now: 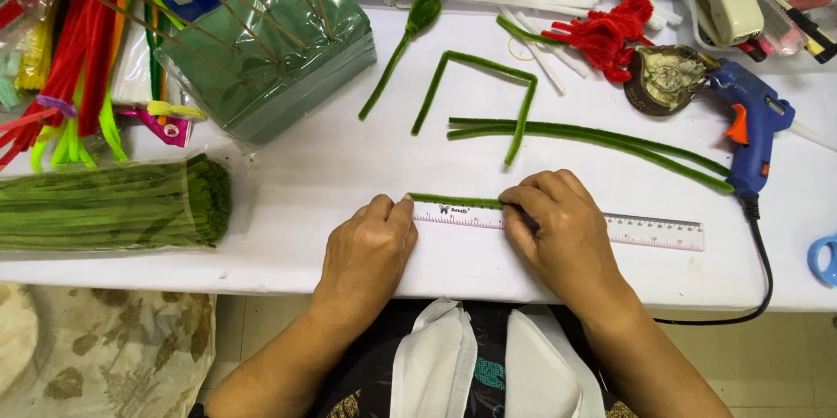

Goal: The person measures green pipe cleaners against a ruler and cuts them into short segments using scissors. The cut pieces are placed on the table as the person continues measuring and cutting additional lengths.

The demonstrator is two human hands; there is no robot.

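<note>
Far left: clear-wrapped bundle of green fuzzy pipe cleaners (113, 204) lying flat on the white table (288, 191), ends pointing right. Behind it, loose red, yellow and lime pipe cleaners (65, 61), then a wrapped block of green floral foam (270, 61) stuck with thin wooden skewers. Left hand (366, 248) rested palm down at the near table edge, fingers together, thumb tip pinning the left end of a short green pipe cleaner (453, 201). That stem lay flat, long axis left to right, tight along the far edge of a clear plastic ruler (649, 231). Right hand (562, 226) pinched the stem's right end, thumb and fingertips closed on it, heel pressing on the ruler. Stem thus spanned between both hands, just ahead of the fingertips; each hand at one end, neither clearly nearer. Farther back: a green stem bent into an open rectangle (488, 87), a looped-tip stem (401, 47), two long green stems (602, 143) running rightward. Right side: red pipe-cleaner flower (606, 34), blue hot glue gun (754, 126) with black cord trailing off the edge, blue scissor handle (821, 259) at the frame's edge.
</note>
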